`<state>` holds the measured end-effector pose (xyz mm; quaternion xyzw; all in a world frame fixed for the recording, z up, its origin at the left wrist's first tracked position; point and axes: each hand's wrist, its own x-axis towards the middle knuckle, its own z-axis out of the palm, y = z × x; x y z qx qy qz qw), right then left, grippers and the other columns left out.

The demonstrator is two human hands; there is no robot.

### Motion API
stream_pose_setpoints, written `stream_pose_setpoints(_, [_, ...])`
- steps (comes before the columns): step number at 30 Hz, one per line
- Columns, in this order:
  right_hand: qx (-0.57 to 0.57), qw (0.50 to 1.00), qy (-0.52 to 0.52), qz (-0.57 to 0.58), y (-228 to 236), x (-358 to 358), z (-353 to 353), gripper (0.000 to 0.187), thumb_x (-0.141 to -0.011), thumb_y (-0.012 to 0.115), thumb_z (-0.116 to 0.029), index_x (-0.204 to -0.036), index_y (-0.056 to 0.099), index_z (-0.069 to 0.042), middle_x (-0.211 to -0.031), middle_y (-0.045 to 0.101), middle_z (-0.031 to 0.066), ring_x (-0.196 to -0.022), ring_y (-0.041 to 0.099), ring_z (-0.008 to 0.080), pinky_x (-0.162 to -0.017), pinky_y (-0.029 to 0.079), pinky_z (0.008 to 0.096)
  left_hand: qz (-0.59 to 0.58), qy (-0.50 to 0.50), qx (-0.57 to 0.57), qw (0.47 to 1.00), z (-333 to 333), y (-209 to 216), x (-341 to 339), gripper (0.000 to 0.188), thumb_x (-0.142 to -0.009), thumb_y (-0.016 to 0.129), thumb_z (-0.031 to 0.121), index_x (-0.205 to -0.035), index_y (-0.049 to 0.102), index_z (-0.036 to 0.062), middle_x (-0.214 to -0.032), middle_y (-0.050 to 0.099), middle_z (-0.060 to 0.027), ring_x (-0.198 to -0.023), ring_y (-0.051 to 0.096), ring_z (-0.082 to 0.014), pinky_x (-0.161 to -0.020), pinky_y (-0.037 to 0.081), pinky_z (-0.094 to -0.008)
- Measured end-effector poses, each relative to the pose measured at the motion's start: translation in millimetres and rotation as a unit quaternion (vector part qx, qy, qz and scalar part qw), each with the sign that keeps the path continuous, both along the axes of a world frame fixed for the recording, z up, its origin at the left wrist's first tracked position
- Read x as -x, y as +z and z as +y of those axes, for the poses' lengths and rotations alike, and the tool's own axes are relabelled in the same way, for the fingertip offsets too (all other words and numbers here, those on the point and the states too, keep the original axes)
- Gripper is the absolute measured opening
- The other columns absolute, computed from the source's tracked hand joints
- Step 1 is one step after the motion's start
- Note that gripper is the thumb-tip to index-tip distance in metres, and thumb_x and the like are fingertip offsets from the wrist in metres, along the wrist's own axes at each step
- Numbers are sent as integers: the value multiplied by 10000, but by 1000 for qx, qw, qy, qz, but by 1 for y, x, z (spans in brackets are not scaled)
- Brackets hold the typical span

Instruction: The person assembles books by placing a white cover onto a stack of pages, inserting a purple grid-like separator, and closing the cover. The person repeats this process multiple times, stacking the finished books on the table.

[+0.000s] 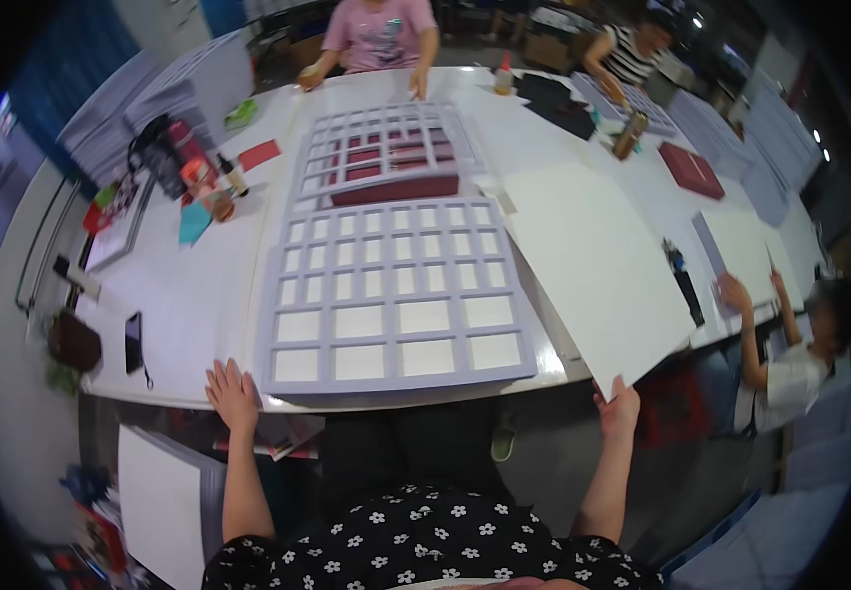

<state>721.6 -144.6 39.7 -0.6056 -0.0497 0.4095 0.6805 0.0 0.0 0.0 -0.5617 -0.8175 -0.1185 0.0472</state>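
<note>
Right in front of me lies a pale lilac compartment tray (393, 341), with small cells in its far rows and larger ones near me; their bottoms look white. My left hand (234, 395) rests flat on the table edge by the tray's near left corner, fingers spread, holding nothing. In my right hand (618, 404) I pinch the near corner of a large white board (593, 265), which stretches away along the tray's right side. Beyond the tray, a lattice frame (322, 147) sits over a dark red box (396, 187).
Bottles (211, 192) and a phone (133, 342) lie on the white table (199, 305) at left. Stacked trays (189, 88) stand behind them. Co-workers sit across the table and at right. A black pen-like bundle (683, 280) lies right of the board.
</note>
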Motion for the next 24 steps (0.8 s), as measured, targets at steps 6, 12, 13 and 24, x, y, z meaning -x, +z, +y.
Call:
stream_pose_setpoints(6, [-118, 987, -98, 38, 29, 27, 36, 263, -1013, 501, -78, -1255, 507, 24, -1171, 625, 124, -1014, 648, 230, -760, 533, 345, -302, 6, -245, 921, -16, 54, -12, 333, -988, 558, 180, -1283, 616, 38, -1445, 490, -203, -1404, 387, -339, -1136, 327, -397])
stream_pose_setpoints(12, [-181, 976, 65, 100, 72, 60, 57, 249, -1022, 512, -89, -1254, 507, 1, -1097, 634, 99, -898, 632, 145, -711, 504, 312, -561, -79, -292, 771, -27, 156, -62, 299, -1043, 489, 189, -1241, 605, -2, -1255, 631, -163, -1160, 609, -242, -968, 471, -362])
stream_pose_setpoints(13, [-179, 972, 110, 105, 80, 75, 61, 254, -1021, 518, -94, -1259, 506, -6, -1085, 634, 92, -870, 627, 140, -696, 500, 312, -617, -93, -279, 730, -25, 168, -68, 316, -1055, 472, 208, -1231, 602, -19, -1222, 644, -160, -1104, 634, -237, -935, 491, -358])
stream_pose_setpoints(24, [-157, 889, 391, -179, 157, 178, 103, 517, -985, 518, -64, -1473, 367, 20, -1377, 540, 112, -1256, 519, 200, -1050, 414, 343, -833, -206, -23, 513, -18, 223, -59, 464, -1034, 487, 257, -1364, 457, -68, -1237, 622, -167, -1087, 655, -284, -862, 577, -429])
